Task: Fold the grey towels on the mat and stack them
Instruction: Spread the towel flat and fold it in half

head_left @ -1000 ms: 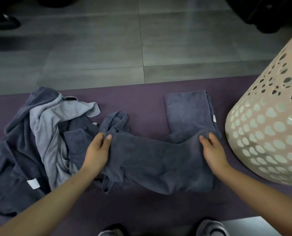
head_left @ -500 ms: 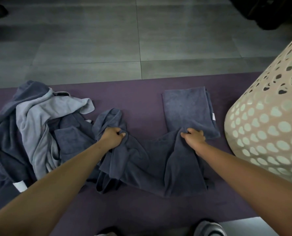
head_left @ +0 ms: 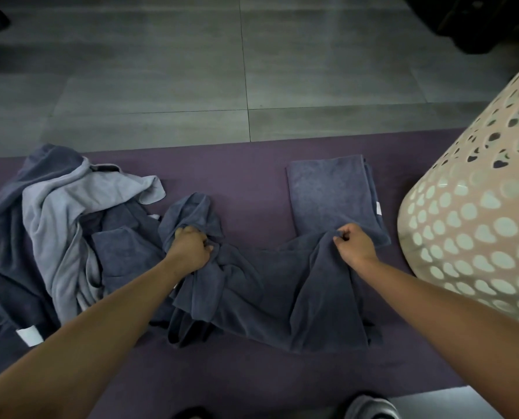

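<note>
Both hands, left hand [head_left: 190,247] and right hand [head_left: 355,241], are pinching the far edge of a dark towel [head_left: 270,291] on the mat [head_left: 252,176], fingers curled. Looks like she's spreading it; next it probably needs pulling flat before folding.

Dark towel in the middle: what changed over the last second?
Both hands went from lying flat on the dark towel to a grip on its far edge: the left hand bunches the left corner, the right hand pinches the right. That edge now lifts into folds. The folded towel, the heap and the basket stayed put.
</note>
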